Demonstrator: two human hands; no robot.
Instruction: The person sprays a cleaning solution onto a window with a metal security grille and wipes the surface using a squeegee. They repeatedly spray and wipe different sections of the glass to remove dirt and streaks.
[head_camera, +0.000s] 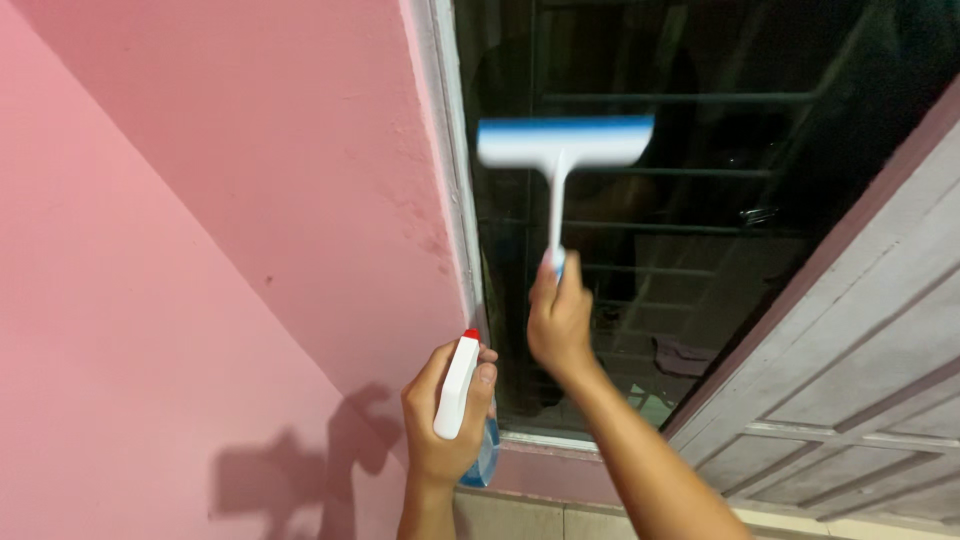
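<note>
My right hand (558, 322) is raised and grips the handle of a white squeegee (563, 145) with a blue strip along its head. The head is blurred and lies against the dark window glass (700, 200), high up near the left side of the pane. My left hand (445, 415) is lower, beside the window's left frame, and holds a spray bottle (458, 385) with a white trigger head, a red nozzle tip and a clear blue body. The bottle points upward.
A pink wall (220, 220) fills the left, with my hands' shadow low on it. The white window frame (455, 180) runs down beside the glass. Metal bars show behind the pane. A grey panelled shutter (860, 380) stands open at the right.
</note>
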